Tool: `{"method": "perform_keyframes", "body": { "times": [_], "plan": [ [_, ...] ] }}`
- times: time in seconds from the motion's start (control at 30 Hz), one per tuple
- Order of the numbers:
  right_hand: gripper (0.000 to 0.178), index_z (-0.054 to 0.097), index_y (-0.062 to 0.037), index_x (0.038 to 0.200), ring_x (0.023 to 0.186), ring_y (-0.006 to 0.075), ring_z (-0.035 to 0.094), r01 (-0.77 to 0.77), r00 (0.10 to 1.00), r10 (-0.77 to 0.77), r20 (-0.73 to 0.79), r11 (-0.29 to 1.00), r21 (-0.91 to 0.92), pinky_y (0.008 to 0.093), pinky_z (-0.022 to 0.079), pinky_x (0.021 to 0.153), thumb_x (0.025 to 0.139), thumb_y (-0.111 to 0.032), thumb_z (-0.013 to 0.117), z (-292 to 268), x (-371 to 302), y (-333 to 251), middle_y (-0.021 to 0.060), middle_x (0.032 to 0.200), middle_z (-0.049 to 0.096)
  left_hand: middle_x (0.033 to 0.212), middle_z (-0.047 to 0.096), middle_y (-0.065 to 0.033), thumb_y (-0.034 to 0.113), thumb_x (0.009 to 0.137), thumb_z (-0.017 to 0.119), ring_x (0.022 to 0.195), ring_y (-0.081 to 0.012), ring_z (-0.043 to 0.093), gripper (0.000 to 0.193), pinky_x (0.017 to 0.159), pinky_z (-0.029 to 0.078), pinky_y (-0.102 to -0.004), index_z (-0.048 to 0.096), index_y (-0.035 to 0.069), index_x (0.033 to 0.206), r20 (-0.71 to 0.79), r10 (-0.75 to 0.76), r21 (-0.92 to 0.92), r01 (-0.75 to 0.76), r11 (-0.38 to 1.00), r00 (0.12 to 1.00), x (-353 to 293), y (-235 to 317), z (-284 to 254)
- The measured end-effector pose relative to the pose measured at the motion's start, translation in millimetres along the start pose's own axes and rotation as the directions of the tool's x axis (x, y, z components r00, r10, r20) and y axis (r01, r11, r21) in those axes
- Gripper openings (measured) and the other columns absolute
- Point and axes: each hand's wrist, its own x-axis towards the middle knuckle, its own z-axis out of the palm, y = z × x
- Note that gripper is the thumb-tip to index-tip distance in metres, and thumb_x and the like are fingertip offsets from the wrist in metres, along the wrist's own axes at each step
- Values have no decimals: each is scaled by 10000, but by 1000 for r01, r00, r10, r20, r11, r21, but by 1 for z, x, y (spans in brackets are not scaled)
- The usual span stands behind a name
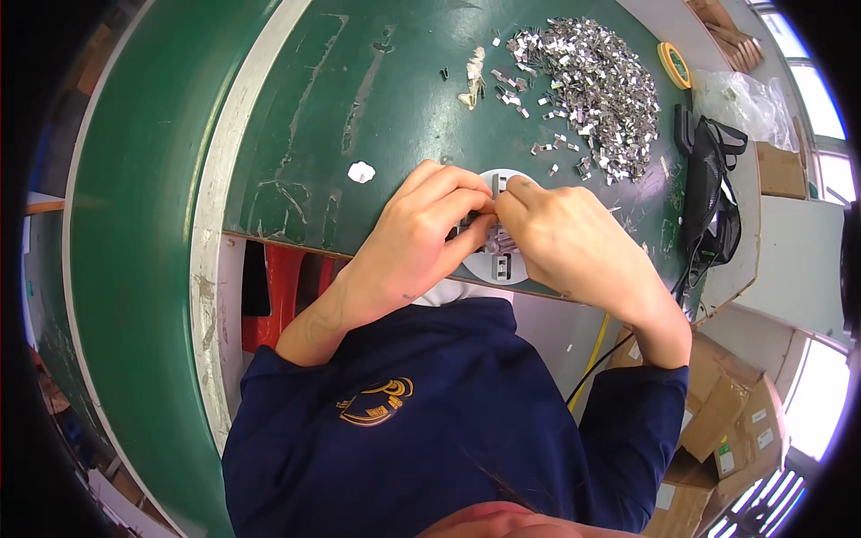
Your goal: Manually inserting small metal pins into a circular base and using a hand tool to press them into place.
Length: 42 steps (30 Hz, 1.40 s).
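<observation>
Both of my hands meet over a round white disc (pixel 480 267) near the front edge of the green table. A dark, slotted fitting (pixel 503 266) shows on the disc's near side, and a grey block (pixel 499 182) on its far side. My left hand (pixel 421 229) is closed, thumb and fingers pinched together above the disc's left half. Opposite it, my right hand (pixel 558 229) is closed too, its fingertips curled down onto the middle. Several small shiny pieces (pixel 499 240) lie between the hands. What each hand pinches is hidden by the fingers.
A large heap of small shiny metal clips (pixel 605 90) spreads at the back right, with loose ones nearer me. A yellow tape roll (pixel 674 65), a clear plastic bag (pixel 744 103) and a black mesh bag (pixel 713 197) line the right edge. A white scrap (pixel 360 172) lies left.
</observation>
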Motion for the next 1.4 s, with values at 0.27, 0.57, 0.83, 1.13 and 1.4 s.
{"method": "perform_keyframes", "body": {
  "times": [0.27, 0.57, 0.83, 1.13, 1.4],
  "plan": [
    [140, 577, 0, 849, 674, 354, 630, -96, 935, 222, -276, 909, 406, 421, 516, 571, 727, 35, 638, 33, -22, 6, 146, 823, 585, 989, 668, -66, -10, 783, 737, 886, -229, 598, 153, 754, 503, -325, 683, 5, 926, -5, -24, -16, 24, 1000, 1000, -2, 0, -1],
    [190, 564, 9, 863, 659, 369, 602, -147, 978, 174, -117, 966, 215, 426, 501, 566, 698, 82, 624, 18, -11, -1, 144, 796, 558, 980, 665, -68, -6, 783, 739, 885, -233, 598, 155, 754, 504, -323, 684, 7, 928, -3, -22, -13, 22, 1000, 1000, -1, -1, -1],
    [162, 526, 28, 842, 615, 337, 606, -92, 990, 100, -99, 992, 86, 402, 524, 563, 715, 25, 627, 14, -10, -9, 165, 816, 535, 975, 663, -72, -9, 776, 742, 882, -238, 600, 169, 755, 506, -326, 686, 9, 934, -5, -15, -16, 15, 1000, 1000, 1, -1, -3],
    [188, 509, 5, 676, 526, 256, 539, -65, 927, 236, -290, 865, 498, 374, 423, 460, 846, 33, 586, 14, -8, 10, 111, 645, 485, 1085, 649, -77, 51, 751, 784, 981, -239, 593, 293, 832, 499, -344, 684, 19, 1024, 36, -104, -77, 106, 991, 994, -6, -2, -4],
    [544, 364, -99, 564, 449, 128, 305, 549, 768, 395, -504, -3, 836, 274, 300, 428, 1058, -326, 370, 35, -10, -2, 6, 530, 368, 1402, 463, -166, 335, 646, 880, 1256, -342, 424, 939, 1040, 379, -438, 444, -44, 1387, 203, -36, 94, 17, 995, 979, -2, 7, -4]
  ]
}}
